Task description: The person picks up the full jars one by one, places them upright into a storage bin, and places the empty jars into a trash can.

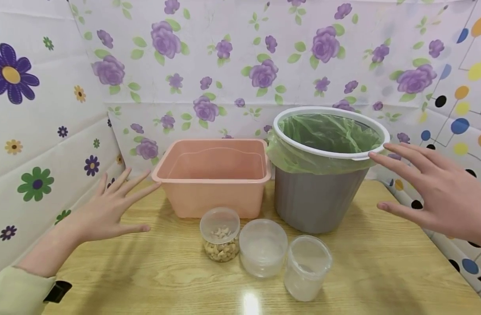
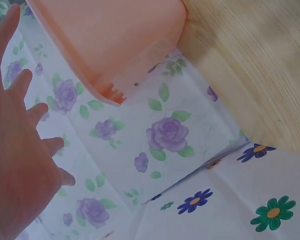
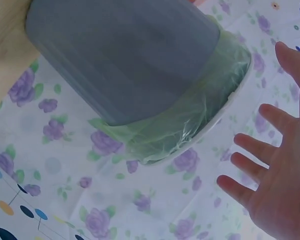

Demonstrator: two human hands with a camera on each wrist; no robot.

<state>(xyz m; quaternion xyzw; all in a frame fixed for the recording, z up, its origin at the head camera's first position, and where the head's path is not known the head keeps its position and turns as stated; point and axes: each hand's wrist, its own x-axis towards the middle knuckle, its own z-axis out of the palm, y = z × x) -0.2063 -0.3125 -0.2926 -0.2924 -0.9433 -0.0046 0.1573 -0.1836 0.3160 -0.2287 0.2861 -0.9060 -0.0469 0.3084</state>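
Observation:
My left hand (image 1: 106,210) is held up with fingers spread, its fingertips near the left rim of a pink plastic basin (image 1: 213,197). On the right, my right hand (image 1: 441,188) hovers with spread fingers, overlapping the rim of a grey trash bin (image 1: 315,201) in the head view. A green bag (image 1: 295,155) lines the bin under a white ring. Neither hand holds anything. In front stand three clear plastic jars: one holding cashews (image 1: 221,249), a wide jar (image 1: 263,249) and a taller jar (image 1: 306,269). The wrist views show the same spread hands.
All of this stands on a light wood table (image 1: 177,280). Behind rises a wall covering (image 1: 224,61) with purple roses. A daisy-patterned covering (image 1: 47,131) closes the left side, and a dotted one (image 1: 457,109) the right.

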